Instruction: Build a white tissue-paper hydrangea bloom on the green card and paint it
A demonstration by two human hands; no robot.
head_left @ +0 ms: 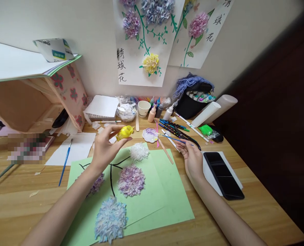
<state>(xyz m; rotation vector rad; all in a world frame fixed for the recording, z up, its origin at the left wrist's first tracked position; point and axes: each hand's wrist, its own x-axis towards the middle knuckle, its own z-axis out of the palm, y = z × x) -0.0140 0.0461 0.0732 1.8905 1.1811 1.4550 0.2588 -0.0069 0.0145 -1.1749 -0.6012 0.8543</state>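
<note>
My left hand grips a small yellow paint bottle between thumb and fingers. The bottle is uncapped and tilted, its mouth towards the upper right. In my right hand is a thin blue paintbrush, its tip over the white flower-shaped palette, which bears purple and some yellow paint. Below my hands lies green paper with black drawn stems. On it sit a white paper flower, a pinkish-purple one, a light blue one and a purple one, partly hidden by my left forearm.
Another brush rests on white paper at left. Behind the palette stand a paper cup and several paint bottles. Markers and a wooden stick lie around the palette. A phone lies at right.
</note>
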